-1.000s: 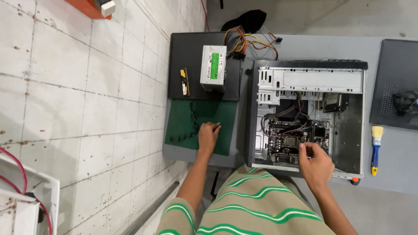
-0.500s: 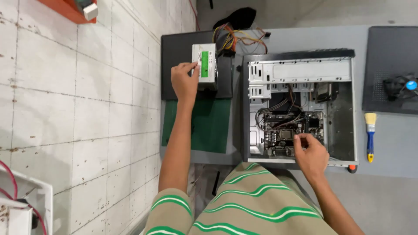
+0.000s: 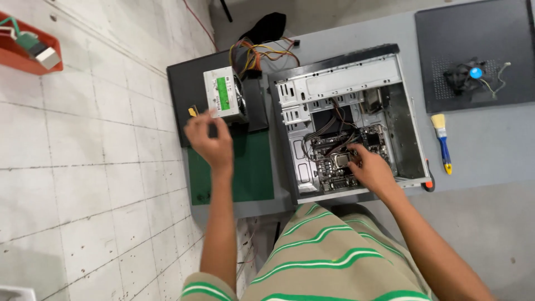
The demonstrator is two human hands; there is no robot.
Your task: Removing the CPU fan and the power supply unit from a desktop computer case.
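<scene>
An open computer case [image 3: 345,72] lies on its side on the grey table [image 3: 485,161], with the motherboard [image 3: 334,153] showing inside. My right hand [image 3: 370,167] is in the case, fingertips resting on the board beside the square processor socket [image 3: 341,160], and I see nothing held in it. My left hand [image 3: 209,142] hovers with curled fingers over a dark panel [image 3: 181,89], just below a grey power supply [image 3: 223,95] with a green label. A small yellow-and-black tool [image 3: 192,111] pokes out at its fingertips. Whether the hand grips it is unclear.
A green mat [image 3: 245,173] lies left of the case. A blue-handled brush [image 3: 442,142] and a red-tipped tool [image 3: 428,183] lie right of it. A dark side panel [image 3: 501,83] carries a cooler fan [image 3: 467,74]. An orange tray [image 3: 25,56] sits on the tiled floor.
My left hand went from the green mat up to the yellow tool beside the power supply, then drew back slightly. My right hand moved from the case's near edge onto the motherboard.
</scene>
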